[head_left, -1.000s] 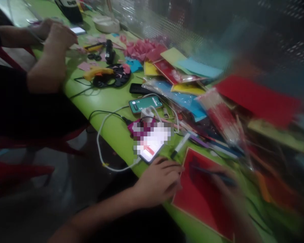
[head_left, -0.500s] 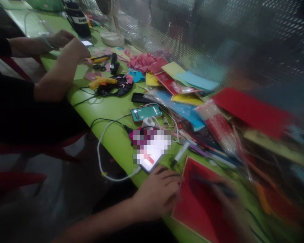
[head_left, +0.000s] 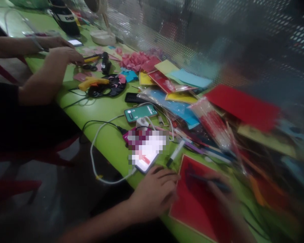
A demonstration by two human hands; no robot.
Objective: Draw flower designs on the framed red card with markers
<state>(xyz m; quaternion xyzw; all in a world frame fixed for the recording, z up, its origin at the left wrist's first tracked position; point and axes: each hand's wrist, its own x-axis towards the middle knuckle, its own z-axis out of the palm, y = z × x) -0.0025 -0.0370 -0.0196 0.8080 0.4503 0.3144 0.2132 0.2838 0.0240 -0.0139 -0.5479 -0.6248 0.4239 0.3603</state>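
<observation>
One rectangular red sheet with a pale border (head_left: 196, 202) lies on the glossy green tabletop (head_left: 91, 109), near its front edge. The right hand (head_left: 224, 194), blurred, is clamped on a slim dark pen (head_left: 205, 179), the tip directed at dark lines (head_left: 188, 180) on the sheet. The left hand (head_left: 154, 192) lies at the sheet's left edge, fingers half curled; whether they close on it cannot be told. A white marker with a black cap (head_left: 176, 153) rests between the sheet and a lit rectangular phone (head_left: 144, 164).
</observation>
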